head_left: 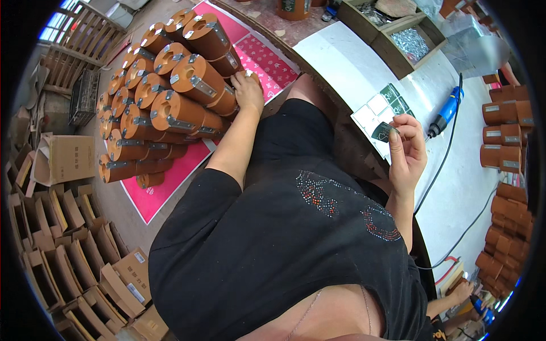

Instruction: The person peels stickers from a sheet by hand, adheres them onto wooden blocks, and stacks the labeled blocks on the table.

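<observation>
My right hand (408, 149) is raised over the white worktop, pinching a small dark green sticker (382, 132) between thumb and fingers. Beneath it on the worktop lies a sheet of green stickers (392, 98), part of it bare white backing. Off to the left, my left hand (248, 94) is curled around an orange-brown cylinder (254, 77) at the right end of a stack. That stack of orange-brown cylinders (193, 77) has metal latches or hinges along the sides. My fingers partly hide the gripped cylinder.
A corded blue electric screwdriver (446, 113) lies right of the stickers. Wooden boxes of small metal parts (410, 44) stand behind. More cylinders (501, 135) line the right edge. A pink patterned sheet (149, 199) lies under the stack; cardboard boxes (65, 159) fill the left. A co-worker's hand (462, 291) shows lower right.
</observation>
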A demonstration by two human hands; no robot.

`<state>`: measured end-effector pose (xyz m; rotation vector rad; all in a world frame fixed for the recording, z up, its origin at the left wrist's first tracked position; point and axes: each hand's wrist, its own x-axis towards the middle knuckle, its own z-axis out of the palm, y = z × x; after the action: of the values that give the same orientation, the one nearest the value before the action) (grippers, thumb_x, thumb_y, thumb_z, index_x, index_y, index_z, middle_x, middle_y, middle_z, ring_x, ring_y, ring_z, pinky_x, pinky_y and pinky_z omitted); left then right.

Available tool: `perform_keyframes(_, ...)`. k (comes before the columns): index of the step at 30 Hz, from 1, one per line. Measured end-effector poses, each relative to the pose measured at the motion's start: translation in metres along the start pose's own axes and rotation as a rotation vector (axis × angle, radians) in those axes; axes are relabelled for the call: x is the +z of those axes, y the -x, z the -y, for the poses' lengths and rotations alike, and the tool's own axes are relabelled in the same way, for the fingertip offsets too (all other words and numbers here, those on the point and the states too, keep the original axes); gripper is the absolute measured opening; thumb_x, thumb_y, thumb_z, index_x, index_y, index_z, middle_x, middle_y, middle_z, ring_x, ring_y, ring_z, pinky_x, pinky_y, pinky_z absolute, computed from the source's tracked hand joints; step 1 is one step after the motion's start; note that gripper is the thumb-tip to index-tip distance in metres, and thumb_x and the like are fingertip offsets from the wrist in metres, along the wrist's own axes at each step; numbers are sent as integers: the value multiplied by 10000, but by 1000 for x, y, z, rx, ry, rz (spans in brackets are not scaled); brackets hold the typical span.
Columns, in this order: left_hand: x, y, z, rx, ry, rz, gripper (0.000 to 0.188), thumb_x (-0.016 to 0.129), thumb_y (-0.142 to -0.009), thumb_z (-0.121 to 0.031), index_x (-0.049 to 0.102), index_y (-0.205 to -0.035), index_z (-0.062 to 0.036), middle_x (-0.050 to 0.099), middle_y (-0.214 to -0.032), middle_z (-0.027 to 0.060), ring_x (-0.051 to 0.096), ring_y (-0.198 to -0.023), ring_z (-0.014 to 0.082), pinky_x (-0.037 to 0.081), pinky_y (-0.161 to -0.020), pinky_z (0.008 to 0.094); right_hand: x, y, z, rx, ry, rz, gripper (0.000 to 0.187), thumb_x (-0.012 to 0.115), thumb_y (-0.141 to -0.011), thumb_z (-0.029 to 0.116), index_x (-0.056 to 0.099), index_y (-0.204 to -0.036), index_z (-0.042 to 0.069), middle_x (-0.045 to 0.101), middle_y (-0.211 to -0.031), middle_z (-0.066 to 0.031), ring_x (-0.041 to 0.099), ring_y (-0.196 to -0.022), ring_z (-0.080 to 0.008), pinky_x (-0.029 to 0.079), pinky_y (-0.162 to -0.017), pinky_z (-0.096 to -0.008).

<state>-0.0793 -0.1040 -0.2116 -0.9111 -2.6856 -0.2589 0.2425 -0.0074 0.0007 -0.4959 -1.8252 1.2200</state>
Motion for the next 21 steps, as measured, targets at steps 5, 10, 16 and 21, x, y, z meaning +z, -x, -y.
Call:
perform_keyframes(5,-35,1,-10,36,311,56,442,730,-629,-71,535,-1006,55,358,-1257,210,270,-1236,435,280,-1020,479,-4,1,0,23,-47,1,52,574,-841,-5,541,-879,6,497,-1045,-83,469,-839,-86,390,-693,-198)
perform_keyframes(10,-105,4,-11,82,789,-9,370,767,-618,-84,507,-878,-41,323,-1306,210,339,-1209,395,299,-996,474,-6,-4,4,24,-70,15,51,575,-841,-5,540,-876,3,488,-1051,-81,473,-842,-83,418,-728,-214)
perform_keyframes(16,-196,-9,-10,248,1646,440,303,748,-664,-71,531,-877,-62,416,-1292,188,419,-1185,254,326,-995,370,1,-23,22,282,-301,272,86,628,-816,50,555,-830,6,489,-1041,-68,500,-922,-113,436,-759,-233)
perform_keyframes(21,-226,3,-32,397,1949,1077,287,726,-680,-99,554,-905,-51,446,-1279,217,442,-1178,260,327,-1000,400,21,-34,40,428,-519,406,102,656,-799,65,568,-828,24,542,-923,-28,513,-866,-80,428,-689,-191)
